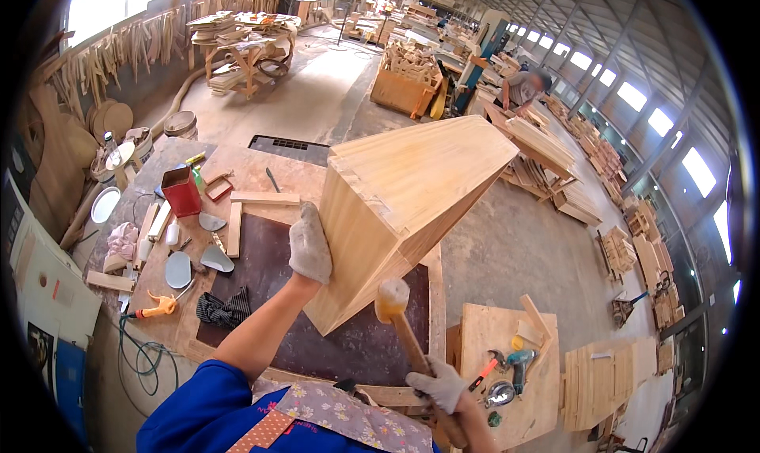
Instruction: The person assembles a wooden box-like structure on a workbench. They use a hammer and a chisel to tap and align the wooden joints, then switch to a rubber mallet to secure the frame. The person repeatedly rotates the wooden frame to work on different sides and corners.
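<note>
A pale wooden box (412, 168) is tilted up over the workbench, with finger-like joints along its near corner. My left hand (310, 247), in a light work glove, holds it by the left side; the fingertips are partly hidden. Also gloved, my right hand (439, 383) is closed around the wooden handle of a mallet (393, 298). The mallet's pale head is raised in front of the box's lower right side; whether they touch I cannot tell. Beneath the box lies a dark mat (273, 326) on the bench.
Left on the bench are a red tin (180, 190), wood strips (265, 198), an orange air gun (161, 305) with a hose and a striped cloth (223, 307). A side table (507, 397) bears a drill (520, 370) and a hammer (487, 370). Another person (522, 89) works at the far right.
</note>
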